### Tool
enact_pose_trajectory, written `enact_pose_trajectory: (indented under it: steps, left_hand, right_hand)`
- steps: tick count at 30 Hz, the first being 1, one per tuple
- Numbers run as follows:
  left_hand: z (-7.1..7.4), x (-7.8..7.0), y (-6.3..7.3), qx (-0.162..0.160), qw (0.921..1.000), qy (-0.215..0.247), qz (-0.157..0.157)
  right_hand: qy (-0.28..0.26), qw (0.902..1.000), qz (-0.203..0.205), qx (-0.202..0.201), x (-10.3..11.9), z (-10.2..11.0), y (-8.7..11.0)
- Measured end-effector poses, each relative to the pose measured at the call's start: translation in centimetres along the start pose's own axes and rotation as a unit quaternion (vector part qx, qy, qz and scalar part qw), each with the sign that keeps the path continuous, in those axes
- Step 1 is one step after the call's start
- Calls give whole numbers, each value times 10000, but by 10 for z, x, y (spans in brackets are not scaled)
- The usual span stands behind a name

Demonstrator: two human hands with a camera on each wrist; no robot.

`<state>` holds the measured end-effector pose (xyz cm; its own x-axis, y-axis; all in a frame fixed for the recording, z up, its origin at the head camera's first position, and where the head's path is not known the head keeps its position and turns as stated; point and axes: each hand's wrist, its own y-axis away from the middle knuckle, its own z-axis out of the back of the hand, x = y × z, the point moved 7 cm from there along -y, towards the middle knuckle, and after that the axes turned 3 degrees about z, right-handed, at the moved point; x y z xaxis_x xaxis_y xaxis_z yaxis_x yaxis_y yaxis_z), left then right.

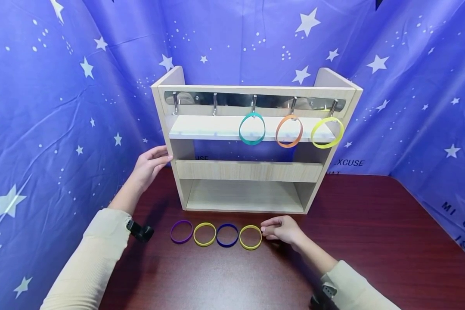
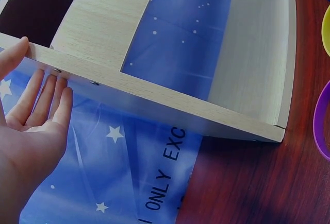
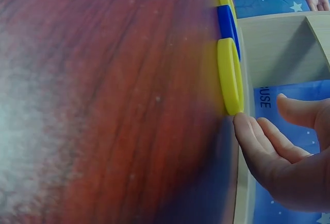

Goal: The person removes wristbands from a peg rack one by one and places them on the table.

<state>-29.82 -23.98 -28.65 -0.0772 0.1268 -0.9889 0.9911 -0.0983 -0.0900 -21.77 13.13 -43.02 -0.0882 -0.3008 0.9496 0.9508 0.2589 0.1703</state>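
Observation:
A row of silicone wristbands lies on the table: a purple wristband [image 1: 181,232], a yellow wristband [image 1: 204,234], a dark blue wristband [image 1: 227,235] and, rightmost, another yellow wristband [image 1: 250,237]. My right hand [image 1: 282,230] has its fingertips right at the rim of this rightmost band, with the thumb apart from the fingers in the right wrist view. Against the left side panel of the wooden rack [image 1: 249,170], my left hand [image 1: 150,168] rests with its fingers extended. Teal [image 1: 252,142], orange [image 1: 289,145] and yellow [image 1: 327,146] wristbands hang from the rack's hooks.
Two hooks at the left of the metal strip [image 1: 234,99] carry no band. Behind the rack hangs a blue curtain [image 1: 232,43] with white stars. The dark red wooden table [image 1: 372,232] extends on both sides of the rack.

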Motion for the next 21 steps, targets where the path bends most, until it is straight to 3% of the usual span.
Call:
enact_pose_trajectory:
  steps: [11, 21]
  left_hand:
    - [1, 0, 0, -25, 10000, -93, -12]
    - [1, 1, 0, -48, 10000, -35, -24]
  right_hand:
    - [-270, 9996, 70, 37, 21, 5, -3]
    - [-483, 9977, 472, -3, 44, 12, -9]
